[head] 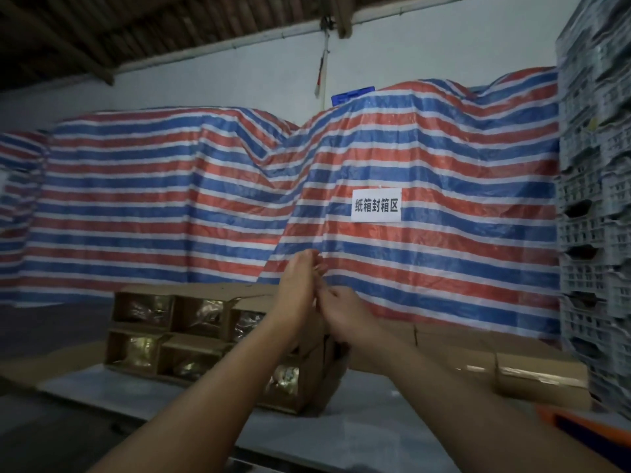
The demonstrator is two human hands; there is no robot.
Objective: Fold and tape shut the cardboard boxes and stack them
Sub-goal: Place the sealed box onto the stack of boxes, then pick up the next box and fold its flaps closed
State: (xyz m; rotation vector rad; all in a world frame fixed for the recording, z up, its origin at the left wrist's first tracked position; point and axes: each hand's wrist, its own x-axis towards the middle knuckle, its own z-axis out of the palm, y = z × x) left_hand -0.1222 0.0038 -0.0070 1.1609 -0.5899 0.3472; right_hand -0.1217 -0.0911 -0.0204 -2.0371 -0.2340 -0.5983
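Note:
A stack of small brown cardboard boxes [164, 339] stands on the table, their open fronts showing shiny wrapped contents. Both my arms reach out above its right end. My left hand [297, 291] is raised with its fingers straight and pointing up. My right hand [343, 314] is right beside it, fingers curled against the left hand's palm edge; I see nothing between them. One closed box with glossy tape [541, 380] lies to the right on flat cardboard.
A pale table top [368, 414] carries the boxes. An orange object [587, 426] lies at the near right edge. Stacked grey plastic crates [596, 199] rise on the right. A striped tarpaulin [170, 199] bearing a white sign [376, 205] covers a pile behind.

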